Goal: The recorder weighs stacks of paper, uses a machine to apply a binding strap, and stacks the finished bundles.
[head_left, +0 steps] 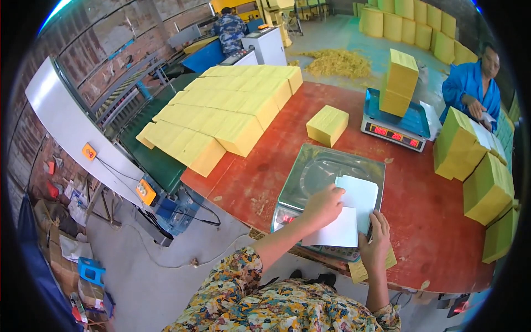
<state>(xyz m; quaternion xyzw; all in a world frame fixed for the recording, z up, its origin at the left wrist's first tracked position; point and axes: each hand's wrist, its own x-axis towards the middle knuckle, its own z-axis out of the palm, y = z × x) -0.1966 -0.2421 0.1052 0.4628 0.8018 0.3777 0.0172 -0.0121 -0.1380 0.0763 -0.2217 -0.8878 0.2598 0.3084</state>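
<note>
My left hand is closed at the upper left edge of a small stack of pale bluish-white paper sheets. My right hand grips the same stack's lower right side, thumb below and fingers along the edge. A separate white sheet lies under my left wrist, over the front of the weighing scale. Both hands are above this near scale, whose shiny metal tray is partly covered by the paper. Some yellow paper shows beneath my right hand at the table's front edge.
On the red table are a single yellow paper block, a second scale bearing stacked blocks, and long rows of blocks. More blocks line the right edge, beside a person in blue. A white machine panel stands left.
</note>
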